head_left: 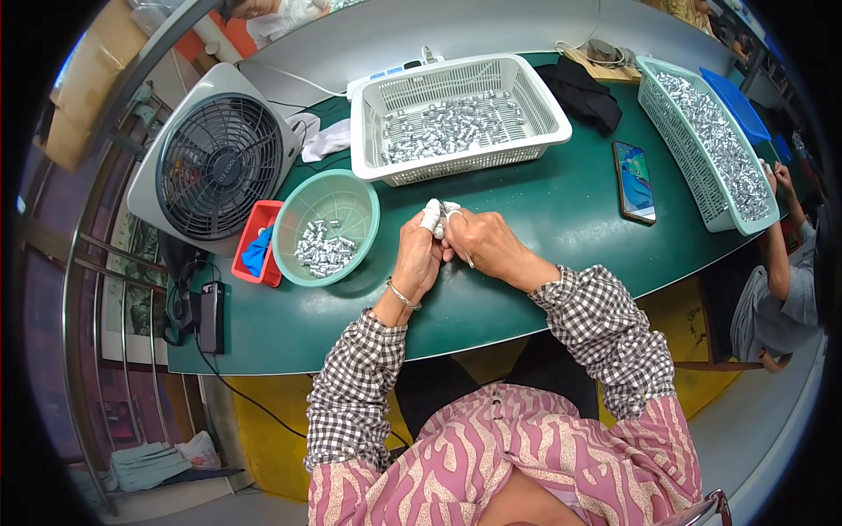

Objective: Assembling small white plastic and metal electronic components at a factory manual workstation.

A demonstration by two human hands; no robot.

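Note:
My two hands meet over the green table, just in front of the white basket. White coverings wrap some of the fingertips. My left hand (419,254) is closed in a pinch, and what it holds is hidden by the fingers. Against it, my right hand (488,241) is closed around a slim metal tool (470,261), whose end shows below the fingers; its exact kind is unclear. Left of my hands, a light green round basket (368,230) holds a heap of small silver metal cylinders (326,254). More such pieces lie in the white rectangular basket (465,165).
A box fan (224,167) and a red tray (256,237) with blue cloth stand at left. At right are a phone (634,182), a long pale basket (688,145) of metal pieces and a black cloth (579,95). Another person (772,289) sits beyond the right edge.

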